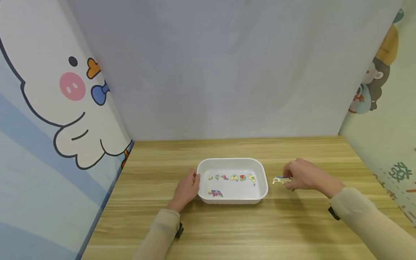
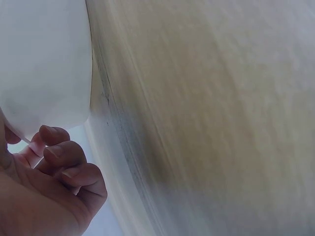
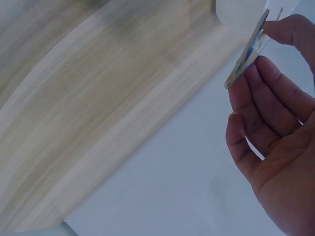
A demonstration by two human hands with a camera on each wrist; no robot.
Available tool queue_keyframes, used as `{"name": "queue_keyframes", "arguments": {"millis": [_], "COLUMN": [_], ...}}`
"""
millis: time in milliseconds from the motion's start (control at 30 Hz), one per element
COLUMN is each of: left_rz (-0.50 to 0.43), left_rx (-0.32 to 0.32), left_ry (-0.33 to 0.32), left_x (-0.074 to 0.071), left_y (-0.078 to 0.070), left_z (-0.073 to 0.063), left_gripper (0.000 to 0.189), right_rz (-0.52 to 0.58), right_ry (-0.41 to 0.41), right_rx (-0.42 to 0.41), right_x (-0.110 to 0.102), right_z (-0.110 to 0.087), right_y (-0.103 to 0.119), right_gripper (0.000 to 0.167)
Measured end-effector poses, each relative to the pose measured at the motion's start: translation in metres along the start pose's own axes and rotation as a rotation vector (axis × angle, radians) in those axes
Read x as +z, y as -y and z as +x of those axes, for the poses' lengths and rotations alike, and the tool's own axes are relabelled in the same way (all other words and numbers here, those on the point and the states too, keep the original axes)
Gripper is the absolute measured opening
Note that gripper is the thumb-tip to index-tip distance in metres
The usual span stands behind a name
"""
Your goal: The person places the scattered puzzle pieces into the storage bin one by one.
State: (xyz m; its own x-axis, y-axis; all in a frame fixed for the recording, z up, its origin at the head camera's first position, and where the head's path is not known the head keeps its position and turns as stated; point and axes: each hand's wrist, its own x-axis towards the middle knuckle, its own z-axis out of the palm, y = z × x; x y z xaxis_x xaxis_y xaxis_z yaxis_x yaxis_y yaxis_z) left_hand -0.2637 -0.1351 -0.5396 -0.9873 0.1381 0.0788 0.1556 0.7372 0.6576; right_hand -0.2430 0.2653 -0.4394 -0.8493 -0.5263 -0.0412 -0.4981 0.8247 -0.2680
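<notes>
A white rectangular tray (image 1: 232, 200) with rounded corners stands on the wooden table. My left hand (image 1: 186, 189) grips its left rim; in the left wrist view the curled fingers (image 2: 64, 152) are at the edge of the tray (image 2: 44, 59). To the right of the tray, my right hand (image 1: 303, 175) pinches a thin, flat, irregular cut-out piece (image 1: 279, 180) in yellow and blue. The right wrist view shows this piece edge-on between thumb and fingertips (image 3: 241, 91). Several small colourful cut-out pieces lie in a row inside the tray, and a purple-and-orange piece (image 1: 216, 193) lies nearer its front left.
The wood-grain table (image 1: 234, 234) extends around the tray. A plain grey-white backdrop (image 1: 227, 72) rises behind it. Walls printed with cartoon figures flank the table, with a white duck (image 1: 48, 90) on the left.
</notes>
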Motion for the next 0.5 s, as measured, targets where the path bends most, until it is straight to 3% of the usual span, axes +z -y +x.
{"name": "queue_keyframes", "arguments": {"millis": [500], "left_rz": [-0.014], "left_rx": [0.003], "left_ry": [0.001], "left_x": [0.000], "left_y": [-0.001], "left_z": [-0.001], "left_gripper": [0.017], "right_rz": [0.017], "right_ry": [0.056], "right_rx": [-0.013], "right_x": [0.001], "right_z": [0.028], "right_y": [0.025], "right_gripper": [0.010]}}
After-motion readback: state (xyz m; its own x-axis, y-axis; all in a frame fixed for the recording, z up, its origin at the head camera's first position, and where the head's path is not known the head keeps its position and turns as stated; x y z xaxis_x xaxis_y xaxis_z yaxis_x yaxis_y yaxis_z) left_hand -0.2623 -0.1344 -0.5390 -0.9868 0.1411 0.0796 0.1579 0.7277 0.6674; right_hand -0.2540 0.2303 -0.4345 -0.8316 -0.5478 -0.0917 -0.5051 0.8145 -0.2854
